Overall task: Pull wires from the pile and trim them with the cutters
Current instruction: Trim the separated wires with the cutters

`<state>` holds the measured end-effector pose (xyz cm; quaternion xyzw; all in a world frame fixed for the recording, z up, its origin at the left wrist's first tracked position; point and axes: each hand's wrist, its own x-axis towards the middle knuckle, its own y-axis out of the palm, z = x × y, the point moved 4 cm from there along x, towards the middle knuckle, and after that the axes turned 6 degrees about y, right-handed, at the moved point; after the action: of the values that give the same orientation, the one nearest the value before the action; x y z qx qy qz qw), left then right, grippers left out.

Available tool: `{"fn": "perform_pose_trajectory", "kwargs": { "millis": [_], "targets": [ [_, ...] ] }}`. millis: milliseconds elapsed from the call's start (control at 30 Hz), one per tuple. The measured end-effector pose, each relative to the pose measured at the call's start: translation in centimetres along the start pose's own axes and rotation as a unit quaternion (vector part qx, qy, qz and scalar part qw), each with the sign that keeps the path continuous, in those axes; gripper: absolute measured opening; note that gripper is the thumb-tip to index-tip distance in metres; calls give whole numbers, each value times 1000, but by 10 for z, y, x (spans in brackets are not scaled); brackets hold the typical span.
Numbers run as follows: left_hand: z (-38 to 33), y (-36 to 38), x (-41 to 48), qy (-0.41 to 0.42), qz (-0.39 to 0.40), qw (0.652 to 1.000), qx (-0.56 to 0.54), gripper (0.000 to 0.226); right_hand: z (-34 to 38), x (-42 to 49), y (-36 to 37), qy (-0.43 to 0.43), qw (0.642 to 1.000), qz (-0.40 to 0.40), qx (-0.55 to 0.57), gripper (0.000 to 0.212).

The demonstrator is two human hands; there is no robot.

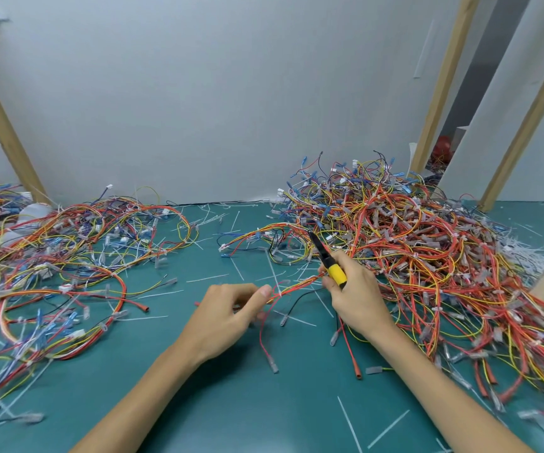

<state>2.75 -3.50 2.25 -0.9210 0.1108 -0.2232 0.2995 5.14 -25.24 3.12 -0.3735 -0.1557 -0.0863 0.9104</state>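
A thin bundle of red, orange and yellow wires (296, 284) is held just above the counter (264, 403), stretched between the two hands. Its near end is pinched between the thumb and fingertips of the left hand (228, 317), below which loose red strands hang down to the counter. Its far end is met by the fingers of the right hand (355, 295). The cutters (329, 263) are gripped by their yellow handle in that hand's curled fingers, the black nose pointed up and away. The large tangled pile (427, 243) lies immediately to the right of that hand. A second spread of wires (51, 256) is seen at the left, and white tie offcuts (389, 429) are scattered between.
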Motion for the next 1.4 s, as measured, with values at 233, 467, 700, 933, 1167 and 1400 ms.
{"fn": "perform_pose_trajectory", "kwargs": {
  "millis": [233,467,700,933,1167,1400],
  "targets": [
    [6,13,2,-19,52,998,-11,26,11,-7,-1,-69,997,-45,6,31],
    [8,6,4,-80,8,975,-209,13,13,-6,1,-81,996,-43,-6,30],
    [-6,-30,3,83,-197,968,131,8,9,-6,2,-12,996,-82,26,30],
    [-13,-24,0,292,-161,860,386,16,5,-8,8,64,996,-14,64,33],
    [18,5,4,138,-8,975,172,24,3,-10,16,72,997,21,9,32],
    [23,5,3,103,-6,983,153,10,2,-10,16,44,999,22,-8,29]
  ]
}}
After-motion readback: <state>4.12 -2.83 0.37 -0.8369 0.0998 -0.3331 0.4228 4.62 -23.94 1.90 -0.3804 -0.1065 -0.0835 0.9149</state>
